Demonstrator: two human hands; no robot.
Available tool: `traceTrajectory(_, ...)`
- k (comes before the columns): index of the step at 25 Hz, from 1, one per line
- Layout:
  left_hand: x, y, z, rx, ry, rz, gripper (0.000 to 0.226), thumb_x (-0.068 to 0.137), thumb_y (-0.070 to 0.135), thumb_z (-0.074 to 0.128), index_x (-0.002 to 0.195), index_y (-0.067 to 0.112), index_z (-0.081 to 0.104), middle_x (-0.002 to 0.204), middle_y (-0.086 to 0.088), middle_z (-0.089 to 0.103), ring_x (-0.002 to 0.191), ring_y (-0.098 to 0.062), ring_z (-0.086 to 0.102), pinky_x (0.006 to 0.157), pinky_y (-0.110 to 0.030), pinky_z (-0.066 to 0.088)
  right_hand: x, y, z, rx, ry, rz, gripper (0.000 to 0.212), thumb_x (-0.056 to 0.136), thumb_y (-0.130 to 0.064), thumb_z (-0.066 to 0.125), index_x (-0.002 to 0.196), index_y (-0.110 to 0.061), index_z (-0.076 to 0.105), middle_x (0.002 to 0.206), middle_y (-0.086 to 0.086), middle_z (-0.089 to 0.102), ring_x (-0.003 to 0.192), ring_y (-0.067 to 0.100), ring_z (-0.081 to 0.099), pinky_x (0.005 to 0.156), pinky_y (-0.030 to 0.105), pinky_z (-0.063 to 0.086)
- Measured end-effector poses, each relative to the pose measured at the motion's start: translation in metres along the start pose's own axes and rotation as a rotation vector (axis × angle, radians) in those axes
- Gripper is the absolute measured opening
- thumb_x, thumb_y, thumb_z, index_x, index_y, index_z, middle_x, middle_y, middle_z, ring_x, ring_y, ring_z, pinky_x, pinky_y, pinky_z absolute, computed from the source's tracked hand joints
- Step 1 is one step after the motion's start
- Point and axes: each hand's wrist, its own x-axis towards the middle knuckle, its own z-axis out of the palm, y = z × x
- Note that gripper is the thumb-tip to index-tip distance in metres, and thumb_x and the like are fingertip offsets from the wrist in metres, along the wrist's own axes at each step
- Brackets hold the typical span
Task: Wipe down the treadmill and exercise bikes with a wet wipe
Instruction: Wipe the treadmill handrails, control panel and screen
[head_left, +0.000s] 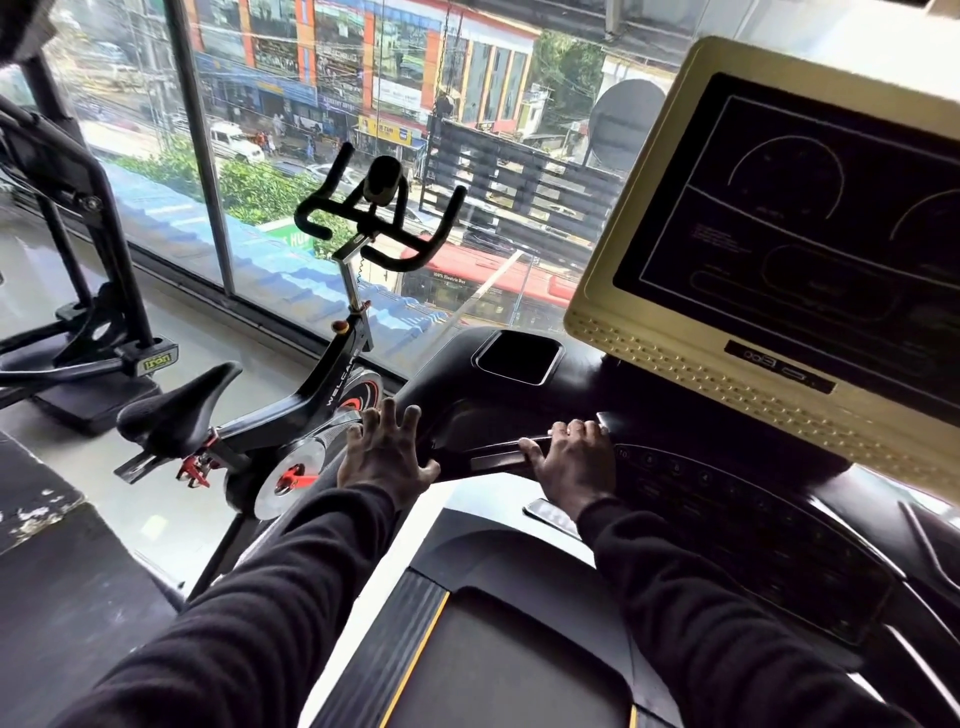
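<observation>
The belt (498, 670) of the treadmill (519, 561) is lying nearest, with a yellow stripe along its left edge. Above it both dark sleeves are reaching to the console (727, 519).

The left hand (387, 457) is lying spread, fingers straight, against the console's left end, holding nothing that shows; it is probably bracing the body. The right hand (574, 465) is curling its fingers over the silver grip bar (498, 457) at the console's front edge, likely rubbing it. No wipe is showing; if one is there, it is hidden under this palm, and I cannot tell.

Right of that hand a curved row of buttons is running across the dark panel. A phone-like slab (550, 517) is resting just below the wrist. The gold-framed screen (779, 234) is standing tilted over the console, dark.

Beyond the left end a spin bike (291, 415) is standing on the pale floor (197, 338), untouched, probably awaiting its turn. Another machine's frame (83, 291) is sitting far left. A glass wall (270, 171) is facing a busy street.
</observation>
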Motion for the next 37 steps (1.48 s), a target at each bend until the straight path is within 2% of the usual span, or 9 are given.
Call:
traceTrajectory(4,0.0,-0.001,0.002,-0.006,-0.01,0.0,0.079,0.078,0.063,0.059,0.143,0.028,0.031,0.143,-0.007,0.031,0.134,-0.029,0.03,0.11,-0.046,0.03,-0.002,-0.037,-0.003,0.055,-0.112,-0.126,0.051,0.096,-0.055,0.038,0.109,-0.013,0.065,0.11,0.012,0.063,0.108,0.031,0.053,0.1,0.044,0.033)
traceTrajectory(8,-0.002,-0.001,0.001,-0.041,0.001,0.0,0.078,0.076,0.063,0.062,0.14,0.028,0.035,0.14,-0.008,0.033,0.131,-0.028,0.033,0.109,-0.045,0.031,-0.018,-0.077,-0.004,0.275,-0.073,-0.358,0.025,0.091,-0.026,0.047,0.102,-0.02,0.068,0.1,0.005,0.066,0.102,0.028,0.057,0.093,0.04,0.043)
traceTrajectory(12,-0.006,0.0,-0.004,-0.12,0.108,0.093,0.062,0.072,0.056,0.066,0.122,0.022,0.054,0.121,-0.007,0.047,0.117,-0.03,0.043,0.102,-0.047,0.033,-0.017,-0.084,-0.023,0.407,-0.084,-0.384,0.036,0.089,-0.022,0.038,0.092,-0.018,0.074,0.096,0.002,0.067,0.099,0.023,0.055,0.078,0.032,0.046)
traceTrajectory(15,-0.008,-0.002,-0.005,-0.062,0.153,0.222,0.035,0.068,0.05,0.059,0.089,0.022,0.062,0.096,-0.002,0.054,0.101,-0.031,0.053,0.091,-0.047,0.033,-0.022,-0.07,-0.029,0.545,-0.079,-0.261,0.045,0.084,-0.032,0.035,0.087,-0.015,0.075,0.091,0.005,0.069,0.094,0.025,0.057,0.08,0.035,0.047)
traceTrajectory(20,-0.007,0.058,-0.015,-0.181,0.136,0.361,0.031,0.073,0.05,0.05,0.076,0.022,0.064,0.08,0.0,0.062,0.083,-0.032,0.059,0.078,-0.042,0.042,-0.047,-0.017,-0.051,0.627,0.05,0.013,0.028,0.087,-0.021,0.05,0.09,-0.011,0.075,0.092,0.009,0.071,0.091,0.028,0.062,0.081,0.034,0.046)
traceTrajectory(27,-0.037,0.222,-0.026,-0.399,-0.02,0.76,0.043,0.083,0.05,0.044,0.098,0.019,0.07,0.102,-0.003,0.066,0.102,-0.032,0.057,0.09,-0.044,0.041,-0.113,0.134,-0.073,0.531,0.27,0.43,0.018,0.087,-0.023,0.062,0.08,-0.015,0.076,0.083,0.007,0.066,0.081,0.027,0.064,0.072,0.037,0.052)
traceTrajectory(31,-0.05,0.31,-0.025,-0.406,-0.103,0.878,0.019,0.083,0.037,0.064,0.095,0.022,0.065,0.103,0.0,0.063,0.106,-0.027,0.053,0.091,-0.039,0.035,-0.15,0.213,-0.075,0.34,0.431,0.599,0.017,0.081,-0.017,0.06,0.065,-0.016,0.068,0.071,0.0,0.062,0.07,0.02,0.064,0.06,0.026,0.051)
traceTrajectory(34,-0.053,0.366,-0.017,-0.348,-0.105,0.969,0.024,0.082,0.038,0.065,0.1,0.023,0.065,0.104,0.001,0.061,0.108,-0.026,0.053,0.093,-0.039,0.039,-0.165,0.265,-0.06,0.344,0.378,0.754,0.028,0.089,-0.029,0.038,0.083,-0.027,0.066,0.091,-0.007,0.062,0.084,0.014,0.057,0.071,0.034,0.052)
traceTrajectory(37,-0.058,0.417,-0.01,-0.245,-0.119,1.005,0.033,0.085,0.043,0.062,0.112,0.025,0.063,0.113,0.001,0.057,0.114,-0.025,0.05,0.097,-0.039,0.038,-0.178,0.307,-0.052,0.422,0.538,0.845,0.022,0.079,-0.004,0.056,0.086,-0.018,0.071,0.09,0.004,0.063,0.08,0.026,0.062,0.07,0.031,0.054)
